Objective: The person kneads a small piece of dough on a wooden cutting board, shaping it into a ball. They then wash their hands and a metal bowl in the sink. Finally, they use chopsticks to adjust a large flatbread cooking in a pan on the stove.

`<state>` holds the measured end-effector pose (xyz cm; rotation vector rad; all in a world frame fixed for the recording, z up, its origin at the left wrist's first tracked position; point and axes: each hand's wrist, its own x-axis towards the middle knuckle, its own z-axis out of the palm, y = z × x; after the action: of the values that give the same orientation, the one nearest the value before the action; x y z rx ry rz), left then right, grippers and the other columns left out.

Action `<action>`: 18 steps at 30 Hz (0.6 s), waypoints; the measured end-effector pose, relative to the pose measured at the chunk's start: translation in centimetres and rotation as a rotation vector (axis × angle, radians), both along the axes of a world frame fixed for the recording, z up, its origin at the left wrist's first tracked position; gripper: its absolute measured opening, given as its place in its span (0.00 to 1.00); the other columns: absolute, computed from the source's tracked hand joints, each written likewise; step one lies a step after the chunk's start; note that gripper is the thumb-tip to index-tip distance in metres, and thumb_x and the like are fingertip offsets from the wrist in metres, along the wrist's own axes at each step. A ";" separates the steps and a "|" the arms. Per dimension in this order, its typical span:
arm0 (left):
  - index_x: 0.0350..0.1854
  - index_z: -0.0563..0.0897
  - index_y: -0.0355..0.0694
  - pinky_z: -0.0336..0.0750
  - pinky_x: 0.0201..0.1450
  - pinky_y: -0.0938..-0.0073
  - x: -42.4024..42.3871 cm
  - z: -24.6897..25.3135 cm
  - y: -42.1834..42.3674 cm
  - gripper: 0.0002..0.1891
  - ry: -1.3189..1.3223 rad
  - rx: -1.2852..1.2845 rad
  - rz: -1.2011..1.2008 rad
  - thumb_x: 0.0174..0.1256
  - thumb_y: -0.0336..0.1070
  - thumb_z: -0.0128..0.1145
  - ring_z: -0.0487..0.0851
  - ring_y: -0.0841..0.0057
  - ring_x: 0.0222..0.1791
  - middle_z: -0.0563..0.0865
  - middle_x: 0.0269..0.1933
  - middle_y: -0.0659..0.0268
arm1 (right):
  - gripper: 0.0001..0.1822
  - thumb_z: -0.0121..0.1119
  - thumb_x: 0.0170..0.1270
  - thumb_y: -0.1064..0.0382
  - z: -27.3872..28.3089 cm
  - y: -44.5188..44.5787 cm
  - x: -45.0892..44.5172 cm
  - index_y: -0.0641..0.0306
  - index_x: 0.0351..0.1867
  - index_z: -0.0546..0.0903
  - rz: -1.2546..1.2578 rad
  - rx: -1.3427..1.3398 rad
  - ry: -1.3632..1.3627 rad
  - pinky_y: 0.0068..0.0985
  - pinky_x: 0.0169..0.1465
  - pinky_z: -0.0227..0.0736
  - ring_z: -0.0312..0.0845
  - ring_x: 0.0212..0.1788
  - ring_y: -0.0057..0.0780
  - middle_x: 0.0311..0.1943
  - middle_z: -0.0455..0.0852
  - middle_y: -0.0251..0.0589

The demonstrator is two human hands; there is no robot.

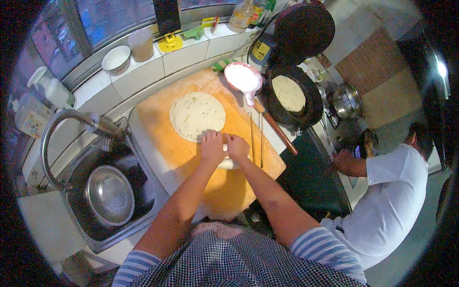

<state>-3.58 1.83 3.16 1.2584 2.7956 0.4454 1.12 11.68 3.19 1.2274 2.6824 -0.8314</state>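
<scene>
On the floured wooden board (186, 158) lies a flat round of dough (197, 114) flecked with green. My left hand (212, 145) and my right hand (236, 146) are side by side just below its lower edge, fingers curled over a short pale piece, perhaps a rolling pin (225, 150), mostly hidden beneath them. More pale dough (228, 164) shows under my wrists. Right of my hands lie two long thin sticks, likely chopsticks (252, 140). A bowl of white flour (244, 77) with a handle stands at the board's upper right corner.
A black pan (315, 104) holds a flatbread (288, 93), with a raised round lid (304, 30) behind. A wooden-handled tool (279, 132) lies beside the board. At left is a sink (147, 186) with a metal bowl (110, 195). A person in white (391, 201) works at right near a lit burner.
</scene>
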 end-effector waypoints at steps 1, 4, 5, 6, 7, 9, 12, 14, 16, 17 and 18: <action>0.45 0.68 0.35 0.62 0.49 0.63 0.4 0.1 -0.3 0.37 -0.022 0.014 -0.006 0.37 0.59 0.60 0.69 0.62 0.49 0.72 0.45 0.55 | 0.23 0.38 0.59 0.44 -0.2 0.4 0.3 0.55 0.33 0.81 0.068 -0.030 0.008 0.32 0.41 0.68 0.77 0.35 0.38 0.29 0.81 0.44; 0.45 0.69 0.34 0.65 0.45 0.63 1.5 -0.2 -1.8 0.34 -0.021 0.098 -0.092 0.41 0.57 0.59 0.71 0.61 0.44 0.73 0.43 0.55 | 0.21 0.43 0.58 0.46 -0.9 0.7 1.3 0.61 0.32 0.79 0.251 -0.126 0.093 0.32 0.40 0.66 0.74 0.37 0.39 0.33 0.79 0.46; 0.45 0.68 0.33 0.65 0.46 0.62 1.9 -0.6 -2.8 0.33 -0.089 0.146 -0.154 0.42 0.55 0.60 0.71 0.61 0.44 0.73 0.43 0.55 | 0.20 0.44 0.57 0.47 -1.2 0.4 2.4 0.63 0.31 0.78 0.282 0.002 0.190 0.32 0.40 0.64 0.72 0.37 0.40 0.32 0.78 0.46; 0.45 0.68 0.33 0.65 0.46 0.62 2.3 -1.1 -4.0 0.32 -0.155 0.194 -0.202 0.43 0.54 0.60 0.71 0.60 0.44 0.72 0.43 0.55 | 0.19 0.45 0.57 0.49 -0.2 -0.9 3.6 0.64 0.30 0.77 0.324 0.130 0.289 0.33 0.40 0.63 0.71 0.36 0.40 0.31 0.76 0.46; 0.45 0.68 0.32 0.65 0.46 0.62 2.8 -1.6 -4.9 0.32 -0.226 0.249 -0.255 0.44 0.53 0.60 0.70 0.59 0.44 0.72 0.42 0.54 | 0.18 0.46 0.57 0.50 0.8 -2.2 4.9 0.65 0.29 0.76 0.361 0.262 0.383 0.33 0.40 0.62 0.69 0.36 0.41 0.30 0.75 0.46; 0.46 0.66 0.31 0.64 0.49 0.62 4.4 -0.7 -6.3 0.31 -0.273 0.280 -0.237 0.43 0.47 0.61 0.70 0.56 0.45 0.72 0.41 0.52 | 0.15 0.46 0.57 0.53 1.5 -4.8 8.0 0.66 0.30 0.72 0.251 0.317 0.419 0.36 0.42 0.58 0.65 0.36 0.44 0.29 0.71 0.47; 0.46 0.67 0.31 0.65 0.49 0.62 7.4 -1.4 -7.1 0.28 -0.018 0.300 -0.202 0.43 0.42 0.59 0.70 0.56 0.45 0.72 0.42 0.51 | 0.15 0.51 0.52 0.55 -0.5 -7.2 10.7 0.63 0.37 0.72 0.186 0.472 0.524 0.39 0.47 0.57 0.65 0.43 0.43 0.38 0.72 0.47; 0.46 0.68 0.31 0.66 0.48 0.62 8.5 -1.7 -7.0 0.25 0.010 0.318 -0.146 0.45 0.39 0.56 0.70 0.56 0.45 0.72 0.44 0.50 | 0.15 0.52 0.50 0.57 -2.4 -6.9 11.3 0.62 0.37 0.72 0.214 0.518 0.587 0.40 0.48 0.56 0.64 0.44 0.44 0.39 0.71 0.48; 0.46 0.68 0.32 0.66 0.48 0.62 8.5 -2.7 -6.5 0.22 0.182 0.250 -0.101 0.48 0.38 0.52 0.70 0.57 0.45 0.71 0.45 0.50 | 0.16 0.55 0.46 0.59 -3.2 -6.4 10.9 0.62 0.38 0.72 0.224 0.551 0.614 0.39 0.49 0.56 0.64 0.45 0.44 0.40 0.71 0.46; 0.46 0.69 0.32 0.66 0.48 0.62 8.3 -3.1 -6.1 0.20 0.266 0.214 -0.082 0.50 0.37 0.50 0.70 0.57 0.45 0.71 0.45 0.51 | 0.15 0.52 0.49 0.58 -3.6 -6.0 10.5 0.62 0.38 0.72 0.246 0.537 0.582 0.39 0.49 0.55 0.63 0.45 0.43 0.40 0.71 0.47; 0.45 0.69 0.33 0.66 0.48 0.63 8.0 -3.3 -5.6 0.20 0.229 0.207 -0.056 0.51 0.37 0.49 0.70 0.58 0.46 0.71 0.45 0.51 | 0.15 0.49 0.52 0.57 -3.6 -5.5 9.6 0.63 0.38 0.72 0.266 0.526 0.550 0.39 0.49 0.54 0.62 0.45 0.43 0.40 0.70 0.47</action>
<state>4.42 -3.74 -0.17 1.5155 2.9534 0.6396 10.74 6.21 -0.37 0.7328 3.5736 -0.4874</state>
